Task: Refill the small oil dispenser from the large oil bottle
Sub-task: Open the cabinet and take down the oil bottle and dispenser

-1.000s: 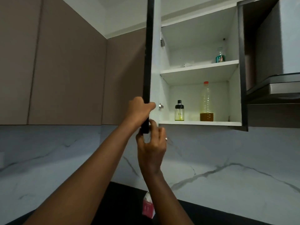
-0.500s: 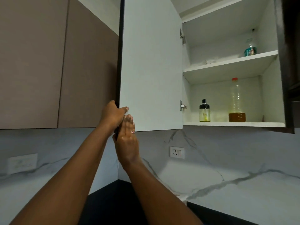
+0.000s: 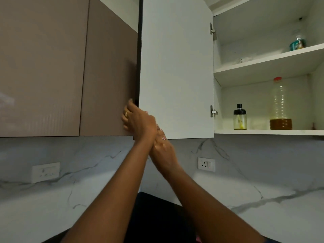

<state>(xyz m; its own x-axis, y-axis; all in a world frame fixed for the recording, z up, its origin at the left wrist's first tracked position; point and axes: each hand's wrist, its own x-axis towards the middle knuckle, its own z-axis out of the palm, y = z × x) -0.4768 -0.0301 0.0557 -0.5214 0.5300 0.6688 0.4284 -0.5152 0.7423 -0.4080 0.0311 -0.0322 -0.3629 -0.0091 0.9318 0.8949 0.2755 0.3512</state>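
The small oil dispenser [image 3: 240, 118], clear glass with a black cap and a little yellow oil, stands on the lower shelf [image 3: 266, 132] of the open wall cabinet. To its right on that shelf is the large oil bottle [image 3: 280, 106], clear plastic with a red cap and brown oil at the bottom. My left hand [image 3: 137, 119] grips the free edge of the white cabinet door [image 3: 175, 67], fingers curled round it. My right hand [image 3: 163, 145] lies just below, with straight fingers touching the door's lower edge. Both hands are far left of the bottles.
A small bottle with a teal label [image 3: 298, 42] sits on the upper shelf. Closed brown cabinets [image 3: 52, 67] fill the left. Two wall sockets [image 3: 206, 164] [image 3: 46, 172] are set in the marble backsplash above a black counter [image 3: 157, 216].
The cabinet door has swung wide open to the left with both hands on its edge. My view has shifted, so the shelves now sit at the right.
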